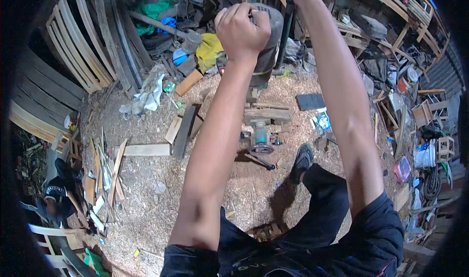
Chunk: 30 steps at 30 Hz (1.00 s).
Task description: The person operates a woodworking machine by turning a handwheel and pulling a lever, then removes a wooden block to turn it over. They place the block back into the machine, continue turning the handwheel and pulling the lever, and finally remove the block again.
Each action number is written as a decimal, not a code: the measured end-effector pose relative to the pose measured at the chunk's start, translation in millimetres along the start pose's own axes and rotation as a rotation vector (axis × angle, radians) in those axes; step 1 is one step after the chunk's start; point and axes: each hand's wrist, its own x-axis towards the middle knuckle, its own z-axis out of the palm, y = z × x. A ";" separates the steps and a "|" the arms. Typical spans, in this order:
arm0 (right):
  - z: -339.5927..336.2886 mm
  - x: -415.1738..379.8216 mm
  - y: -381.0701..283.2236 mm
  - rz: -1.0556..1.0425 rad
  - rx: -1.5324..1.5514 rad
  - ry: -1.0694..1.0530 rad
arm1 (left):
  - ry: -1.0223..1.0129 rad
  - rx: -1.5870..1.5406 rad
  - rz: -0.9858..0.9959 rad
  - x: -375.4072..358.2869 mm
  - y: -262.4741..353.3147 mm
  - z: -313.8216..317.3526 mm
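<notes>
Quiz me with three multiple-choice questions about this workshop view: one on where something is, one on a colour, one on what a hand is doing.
1. Where does the left hand rest?
A on the grey motor
B on the floor
C on a chair

2. What colour is the cloth beside the motor?
A yellow
B white
C red

3. How is the left hand?
A spread flat
B closed in a grip
C pointing

Answers: 1 A, the fist sits on the motor's top; 2 A, the crumpled cloth is yellow; 3 B, the fingers are curled over the motor.
</notes>
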 end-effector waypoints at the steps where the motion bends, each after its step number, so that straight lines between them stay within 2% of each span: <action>1: -0.7 -8.9 4.0 -0.045 0.046 -0.026 | 0.011 -0.021 -0.004 -4.3 -2.5 -0.5; 2: -3.5 -35.9 -3.5 -0.092 0.139 -0.067 | 0.008 -0.029 0.007 -7.3 -2.2 -2.9; 5: -7.7 -61.1 -12.7 -0.012 0.174 -0.081 | 0.031 -0.030 0.046 -9.6 -3.8 -3.6; 8: -6.6 -81.2 1.0 -0.216 0.156 -0.006 | 0.003 -0.004 0.046 -11.3 -3.3 -5.9; 12: -5.5 -105.1 0.6 -0.236 0.186 0.065 | 0.009 -0.014 0.064 -13.3 -2.0 -8.4; 19: -8.3 -122.7 11.7 -0.300 0.347 0.024 | 0.013 -0.037 0.060 -15.9 -2.1 -9.2; 22: -15.2 -134.8 18.7 -0.318 0.339 -0.008 | -0.033 -0.029 0.066 -15.6 -1.3 -12.8; 25: -12.2 -160.9 14.6 -0.357 0.332 0.065 | 0.026 -0.054 0.081 -19.6 -7.1 -7.2; 29: -24.9 -178.9 29.6 -0.443 0.269 0.020 | 0.029 -0.062 0.086 -21.1 -5.5 -9.3; 30: -32.7 -179.9 41.7 -0.416 0.247 -0.048 | 0.014 -0.066 0.083 -20.6 -3.2 -11.5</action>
